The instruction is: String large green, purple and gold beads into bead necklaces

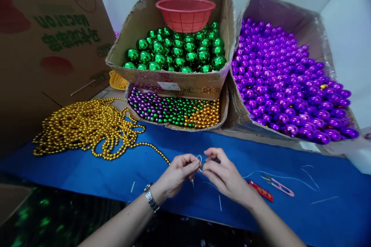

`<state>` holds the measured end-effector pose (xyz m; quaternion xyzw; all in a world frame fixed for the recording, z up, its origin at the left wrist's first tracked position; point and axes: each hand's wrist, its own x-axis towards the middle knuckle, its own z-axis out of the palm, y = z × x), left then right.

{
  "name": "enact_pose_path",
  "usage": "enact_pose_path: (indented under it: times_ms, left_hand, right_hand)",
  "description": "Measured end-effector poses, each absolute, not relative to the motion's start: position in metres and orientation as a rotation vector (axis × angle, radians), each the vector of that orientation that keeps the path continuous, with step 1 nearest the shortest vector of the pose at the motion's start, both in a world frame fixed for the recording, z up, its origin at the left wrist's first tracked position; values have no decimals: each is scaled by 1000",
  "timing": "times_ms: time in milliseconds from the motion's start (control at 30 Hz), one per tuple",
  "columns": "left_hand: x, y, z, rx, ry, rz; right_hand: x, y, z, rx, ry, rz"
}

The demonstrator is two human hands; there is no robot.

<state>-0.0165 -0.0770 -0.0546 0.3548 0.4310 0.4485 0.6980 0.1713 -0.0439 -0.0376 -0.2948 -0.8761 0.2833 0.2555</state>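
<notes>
- A small loop of white cord is pinched between thumb and forefinger of the left hand, above the blue bench.
- Just right, the right hand has its fingers partly curled; whether they grip the cord, I cannot tell.
- A gold bead strand runs from behind the left hand to a gold heap at left.
- Right: pink-handled snips, red packet.
- Far side: green beads and purple beads, boxed.
</notes>
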Motion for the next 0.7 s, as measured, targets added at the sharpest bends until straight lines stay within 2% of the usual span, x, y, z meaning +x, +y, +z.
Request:
enact_pose_path:
  times_ms: [233, 367, 700]
  left_hand:
    - [-18, -79, -45, 1184, 1125, 899]
    - [-17, -79, -48, 1145, 1049, 799]
    - [-9, -82, -55, 1133, 1252, 1060]
  right_hand:
    - [166, -43, -44, -994, -2181, 789]
    - [161, -38, -44, -954, -2217, 762]
    - [157, -61, -55, -1039, -2236, 335]
